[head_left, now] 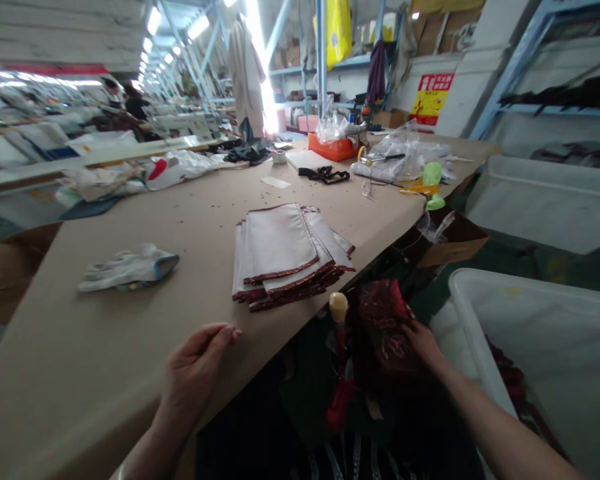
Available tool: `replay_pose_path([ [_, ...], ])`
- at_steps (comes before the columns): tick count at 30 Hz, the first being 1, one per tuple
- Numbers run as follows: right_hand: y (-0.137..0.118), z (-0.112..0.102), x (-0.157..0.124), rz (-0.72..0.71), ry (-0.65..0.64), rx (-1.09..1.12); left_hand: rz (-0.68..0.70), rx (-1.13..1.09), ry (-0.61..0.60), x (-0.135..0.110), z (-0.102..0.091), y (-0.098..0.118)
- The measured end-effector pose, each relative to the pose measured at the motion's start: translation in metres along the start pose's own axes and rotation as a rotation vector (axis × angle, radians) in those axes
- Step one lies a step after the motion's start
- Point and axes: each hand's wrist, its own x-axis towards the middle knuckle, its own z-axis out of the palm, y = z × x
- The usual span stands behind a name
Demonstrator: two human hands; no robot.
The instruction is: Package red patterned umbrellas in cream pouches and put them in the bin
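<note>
My left hand [197, 363] is over the near edge of the table, fingers curled and thumb against the index finger, with nothing seen in it. Off the table's edge, my right hand [423, 341] grips a dark red patterned fabric piece [383, 327] at its right side. Between my hands and farther in lies a stack of pale grey fabric pieces [280, 243] with dark red edging, slightly fanned out. A white work glove [130, 268] rests on the table to the left.
The brown-topped table [200, 267] bears black straps [324, 175], an orange tray [333, 147] and clear plastic bags [405, 150] toward the back. At right stand a white bin [540, 320] with dark red fabric inside and a cardboard box [453, 243]. Co-workers sit far left.
</note>
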Motion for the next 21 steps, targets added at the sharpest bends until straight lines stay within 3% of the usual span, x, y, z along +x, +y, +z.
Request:
replay_pose_path([
  [4,0.038,0.019,-0.001,0.132,-0.095,-0.056,0.163,0.078,-0.026,0.015,0.01,0.009],
  [9,0.042,0.012,0.008,0.092,-0.086,-0.069,0.485,0.236,-0.023,0.054,0.032,0.009],
  [13,0.028,-0.002,-0.003,0.01,0.016,-0.024,0.577,0.526,-0.069,0.079,0.046,0.011],
  [17,0.008,-0.009,-0.027,-0.025,-0.018,0.103,0.555,0.711,-0.148,0.088,0.052,0.021],
  [21,-0.045,-0.012,-0.05,-0.125,-0.052,0.214,0.525,0.729,-0.156,0.093,0.054,0.032],
])
